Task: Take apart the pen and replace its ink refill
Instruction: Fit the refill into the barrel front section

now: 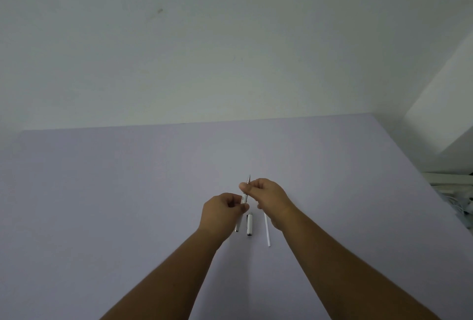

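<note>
A white pen (245, 197) with a silver tip pointing away from me is held above the lilac table (128, 191). My left hand (222, 210) grips its barrel, whose rear end sticks out below the hand. My right hand (266, 195) pinches the front section just behind the tip. On the table under my hands lies the white pen cap (249, 224) with a clip. To its right lies a thin white ink refill (267, 231), its upper end hidden by my right wrist.
The table's far edge meets a pale wall (204, 50). A white cabinet side (440, 104) stands at the right, with white cables and clutter (460, 199) beyond the table's right edge.
</note>
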Demonstrator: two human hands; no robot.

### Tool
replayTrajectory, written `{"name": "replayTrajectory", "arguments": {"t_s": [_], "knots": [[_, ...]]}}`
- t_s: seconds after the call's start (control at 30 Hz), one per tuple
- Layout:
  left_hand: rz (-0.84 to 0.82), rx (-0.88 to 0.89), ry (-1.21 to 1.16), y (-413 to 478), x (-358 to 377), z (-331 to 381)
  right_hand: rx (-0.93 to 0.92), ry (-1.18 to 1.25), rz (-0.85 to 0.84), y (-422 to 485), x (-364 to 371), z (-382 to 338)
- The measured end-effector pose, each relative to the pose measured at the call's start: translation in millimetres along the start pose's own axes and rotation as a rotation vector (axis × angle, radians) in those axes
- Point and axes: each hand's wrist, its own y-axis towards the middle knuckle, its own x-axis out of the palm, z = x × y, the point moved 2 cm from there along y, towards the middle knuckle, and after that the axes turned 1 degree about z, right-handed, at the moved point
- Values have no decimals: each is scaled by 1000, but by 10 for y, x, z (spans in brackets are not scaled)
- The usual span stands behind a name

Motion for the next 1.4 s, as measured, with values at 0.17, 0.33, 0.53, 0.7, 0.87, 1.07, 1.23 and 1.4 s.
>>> {"name": "replayTrajectory", "arguments": {"t_s": [0.17, 0.33, 0.53, 0.7, 0.87, 1.07, 1.23, 1.4], "knots": [[8, 12, 2, -12, -22, 13, -27, 77, -83, -42, -7, -3], [7, 23, 12, -55, 8, 28, 8, 0, 9, -32, 19, 2], [19, 26, 13, -66, 0, 47, -15, 43, -11, -44, -19, -6], [41, 21, 8, -79, -11, 73, -26, 104, -58, -59, -32, -10], [35, 32, 30, -97, -17, 90, 0, 48, 17, -43, -17, 16], [29, 32, 19, -94, -20, 109, -40, 88, -67, -59, -28, -2], [28, 33, 33, -104, -11, 136, 7, 66, -24, -40, -26, -2], [22, 27, 35, -100, -13, 133, -1, 27, -23, -32, -37, -1]]}}
